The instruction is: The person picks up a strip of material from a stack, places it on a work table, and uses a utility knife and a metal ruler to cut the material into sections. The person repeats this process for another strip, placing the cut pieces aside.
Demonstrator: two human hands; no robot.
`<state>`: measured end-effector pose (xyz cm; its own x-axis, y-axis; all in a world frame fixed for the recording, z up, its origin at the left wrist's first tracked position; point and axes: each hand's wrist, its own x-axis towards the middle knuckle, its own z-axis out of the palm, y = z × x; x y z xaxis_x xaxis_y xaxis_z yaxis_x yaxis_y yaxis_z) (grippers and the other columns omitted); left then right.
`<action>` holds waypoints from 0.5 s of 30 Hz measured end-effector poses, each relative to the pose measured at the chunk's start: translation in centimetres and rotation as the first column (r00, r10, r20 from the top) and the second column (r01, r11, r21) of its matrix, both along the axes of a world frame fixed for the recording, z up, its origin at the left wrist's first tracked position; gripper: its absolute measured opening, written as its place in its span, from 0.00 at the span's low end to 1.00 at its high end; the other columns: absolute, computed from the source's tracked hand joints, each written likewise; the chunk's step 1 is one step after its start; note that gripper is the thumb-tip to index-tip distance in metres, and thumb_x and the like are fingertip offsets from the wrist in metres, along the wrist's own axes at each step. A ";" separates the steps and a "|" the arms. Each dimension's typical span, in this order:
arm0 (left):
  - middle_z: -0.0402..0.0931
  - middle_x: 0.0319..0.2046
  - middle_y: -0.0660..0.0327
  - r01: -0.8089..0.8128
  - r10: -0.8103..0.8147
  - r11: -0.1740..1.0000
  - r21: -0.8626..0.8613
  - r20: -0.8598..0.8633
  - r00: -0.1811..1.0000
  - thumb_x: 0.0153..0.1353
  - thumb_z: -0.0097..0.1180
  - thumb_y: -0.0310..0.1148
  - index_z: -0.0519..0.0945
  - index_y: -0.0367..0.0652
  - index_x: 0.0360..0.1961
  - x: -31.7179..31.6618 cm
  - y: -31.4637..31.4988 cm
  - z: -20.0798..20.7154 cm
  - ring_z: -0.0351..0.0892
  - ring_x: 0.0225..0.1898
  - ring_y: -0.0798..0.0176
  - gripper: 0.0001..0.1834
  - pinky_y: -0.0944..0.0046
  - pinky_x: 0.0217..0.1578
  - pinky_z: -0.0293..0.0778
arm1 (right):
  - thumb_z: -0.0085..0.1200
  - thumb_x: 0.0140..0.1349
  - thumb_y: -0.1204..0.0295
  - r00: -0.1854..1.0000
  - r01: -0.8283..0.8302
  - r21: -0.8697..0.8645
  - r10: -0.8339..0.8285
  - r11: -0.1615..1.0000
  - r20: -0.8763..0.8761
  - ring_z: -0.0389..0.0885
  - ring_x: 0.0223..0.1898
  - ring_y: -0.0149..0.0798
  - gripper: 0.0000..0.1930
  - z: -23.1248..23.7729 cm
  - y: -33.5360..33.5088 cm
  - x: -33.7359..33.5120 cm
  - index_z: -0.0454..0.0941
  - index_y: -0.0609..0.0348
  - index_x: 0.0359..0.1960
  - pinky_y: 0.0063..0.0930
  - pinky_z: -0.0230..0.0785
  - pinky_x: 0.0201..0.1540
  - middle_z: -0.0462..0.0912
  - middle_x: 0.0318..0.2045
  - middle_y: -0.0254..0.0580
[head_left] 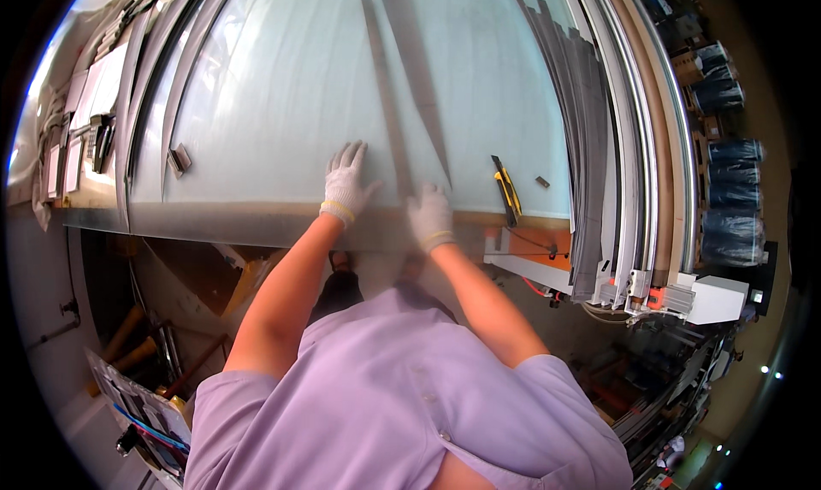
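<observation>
My left hand (346, 182), in a white knit glove with a yellow cuff band, lies flat with spread fingers near the front edge of the pale glass-like tabletop (282, 105). My right hand (430, 215), gloved alike, is at the same edge, smeared by motion. Its fingers are beside the near end of a narrow dark grey strip (386, 92); whether they grip it, I cannot tell. Just right of that strip lies a wider grey strip (416, 71) that tapers to a point. A yellow-and-black utility knife (506, 189) rests farther right, beside a small dark piece (542, 182).
Several long grey strips (577, 131) are piled along the table's right side, next to metal rails (637, 131) with a white box (727, 300) at their end. At the left are another long strip (184, 71) and a small brown block (179, 160). Wrapped blue bundles (734, 191) stand far right.
</observation>
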<state>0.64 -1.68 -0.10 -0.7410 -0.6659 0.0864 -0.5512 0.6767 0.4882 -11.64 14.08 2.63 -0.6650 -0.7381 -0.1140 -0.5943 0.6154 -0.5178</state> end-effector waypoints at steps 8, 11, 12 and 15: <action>0.60 0.70 0.58 -0.036 0.037 0.999 -0.022 0.016 0.999 0.54 0.66 0.44 0.65 0.44 0.68 -0.2 0.8 -0.6 0.53 0.73 0.48 0.41 0.45 0.72 0.49 | 0.55 0.62 0.72 0.986 -0.059 0.200 0.089 0.978 -0.143 0.81 0.42 0.57 0.26 0.3 -1.5 1.8 0.66 0.65 0.61 0.45 0.76 0.47 0.75 0.44 0.55; 0.61 0.70 0.58 -0.047 0.048 0.999 -0.021 0.019 0.999 0.55 0.66 0.45 0.65 0.45 0.68 0.0 1.0 -0.8 0.53 0.73 0.49 0.41 0.45 0.72 0.48 | 0.51 0.63 0.74 0.985 -0.080 0.305 0.122 0.949 -0.122 0.81 0.43 0.59 0.24 0.8 -2.4 1.9 0.67 0.67 0.61 0.46 0.76 0.46 0.76 0.46 0.57; 0.61 0.70 0.58 -0.053 0.054 0.998 -0.018 0.020 0.998 0.55 0.66 0.45 0.65 0.45 0.68 0.1 1.1 -0.9 0.53 0.73 0.49 0.41 0.44 0.72 0.48 | 0.50 0.63 0.75 0.983 -0.095 0.341 0.142 0.935 -0.115 0.81 0.44 0.60 0.23 1.2 -2.7 1.9 0.67 0.68 0.60 0.47 0.76 0.46 0.76 0.47 0.58; 0.61 0.70 0.59 -0.057 0.058 0.998 -0.026 0.033 0.998 0.55 0.66 0.45 0.66 0.46 0.68 -0.3 1.6 -0.9 0.54 0.73 0.49 0.40 0.45 0.72 0.49 | 0.48 0.64 0.75 0.999 -0.019 0.008 0.019 1.000 -0.038 0.81 0.44 0.62 0.20 -1.7 -1.2 -0.3 0.69 0.69 0.58 0.48 0.75 0.46 0.80 0.45 0.62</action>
<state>0.35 -0.12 -0.99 -0.7042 -0.7056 0.0786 -0.6058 0.6549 0.4519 -11.94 12.83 0.95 -0.6547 -0.7500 -0.0943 -0.6255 0.6075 -0.4896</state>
